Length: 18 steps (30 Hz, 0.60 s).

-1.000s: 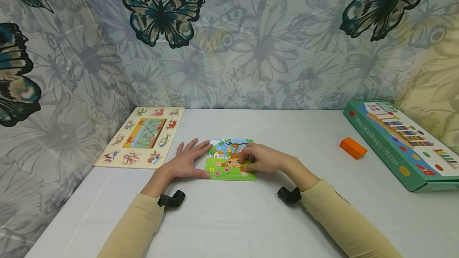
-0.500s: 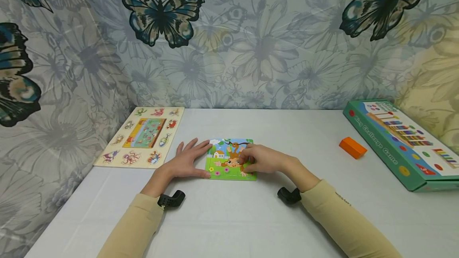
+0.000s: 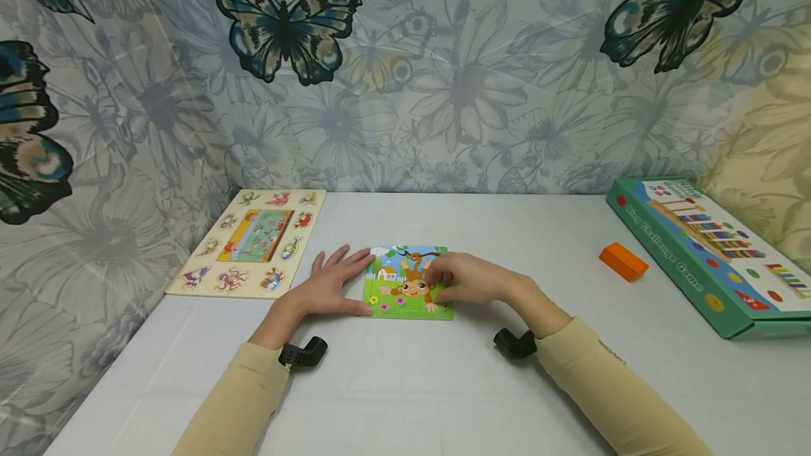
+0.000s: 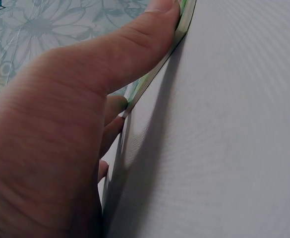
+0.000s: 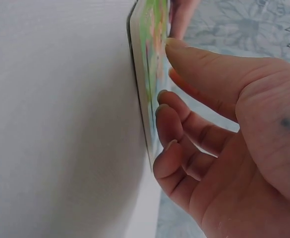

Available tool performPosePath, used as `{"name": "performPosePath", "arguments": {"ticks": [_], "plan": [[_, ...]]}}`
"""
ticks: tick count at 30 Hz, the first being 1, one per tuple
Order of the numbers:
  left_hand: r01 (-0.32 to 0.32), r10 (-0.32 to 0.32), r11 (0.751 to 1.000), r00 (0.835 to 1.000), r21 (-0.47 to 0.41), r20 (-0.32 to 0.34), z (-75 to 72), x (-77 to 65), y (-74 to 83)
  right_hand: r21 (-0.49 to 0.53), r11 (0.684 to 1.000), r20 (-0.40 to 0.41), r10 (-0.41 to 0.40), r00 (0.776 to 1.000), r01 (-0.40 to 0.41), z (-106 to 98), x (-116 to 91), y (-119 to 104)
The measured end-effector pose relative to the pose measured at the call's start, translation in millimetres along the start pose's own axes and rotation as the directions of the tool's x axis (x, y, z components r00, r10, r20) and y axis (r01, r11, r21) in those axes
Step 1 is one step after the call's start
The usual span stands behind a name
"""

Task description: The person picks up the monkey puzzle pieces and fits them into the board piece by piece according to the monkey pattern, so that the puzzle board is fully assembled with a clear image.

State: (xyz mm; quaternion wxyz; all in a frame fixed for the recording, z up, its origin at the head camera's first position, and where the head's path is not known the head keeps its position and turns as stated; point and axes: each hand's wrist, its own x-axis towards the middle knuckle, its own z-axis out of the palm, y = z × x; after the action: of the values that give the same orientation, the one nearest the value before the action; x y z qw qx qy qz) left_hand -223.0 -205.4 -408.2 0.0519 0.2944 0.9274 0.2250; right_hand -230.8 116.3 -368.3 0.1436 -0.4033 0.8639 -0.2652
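A square picture puzzle (image 3: 405,286) of a monkey on green grass lies flat on the table. My left hand (image 3: 329,286) rests at its left side, fingers spread, with the thumb on the near left corner. In the left wrist view the thumb (image 4: 135,47) presses the puzzle's edge. Over the right side of the puzzle is my right hand (image 3: 472,279), fingers bent and thumb apart from them. The right wrist view shows these fingertips (image 5: 168,121) close to the picture face, with nothing between them and the thumb. Part of the monkey is hidden behind the right hand.
To the left lies a beige board (image 3: 190,281) with animal pictures around a central panel. An orange block (image 3: 624,262) sits at the right, beside a green game box (image 3: 709,259). Behind the white table (image 3: 405,393) hangs a butterfly-patterned cloth (image 3: 443,90).
My right hand has shifted slightly to the right, showing more of the monkey's face and arm. The left hand and the puzzle have stayed in place.
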Motion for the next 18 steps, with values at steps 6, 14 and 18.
{"name": "performPosePath", "arguments": {"ticks": [6, 14, 18], "plan": [[-0.004, 0.004, 1.0, 1.0, 0.001, -0.008, 0.7, 1.0, -1.2, 0.016, 0.999, -0.004, 0.031, 1.0, -0.031, -5.1, -1.0, 0.7], [0.001, -0.001, 1.0, 1.0, -0.012, -0.008, 1.7, 1.0, -1.7, 0.037, 0.998, -0.004, 0.059, 0.998, -0.058, -8.4, -4.1, 2.2], [0.011, -0.011, 1.0, 1.0, -0.022, -0.008, 1.5, 1.7, -1.1, 0.039, 0.996, -0.006, 0.08, 0.997, -0.079, -10.1, -6.5, 2.5]]}}
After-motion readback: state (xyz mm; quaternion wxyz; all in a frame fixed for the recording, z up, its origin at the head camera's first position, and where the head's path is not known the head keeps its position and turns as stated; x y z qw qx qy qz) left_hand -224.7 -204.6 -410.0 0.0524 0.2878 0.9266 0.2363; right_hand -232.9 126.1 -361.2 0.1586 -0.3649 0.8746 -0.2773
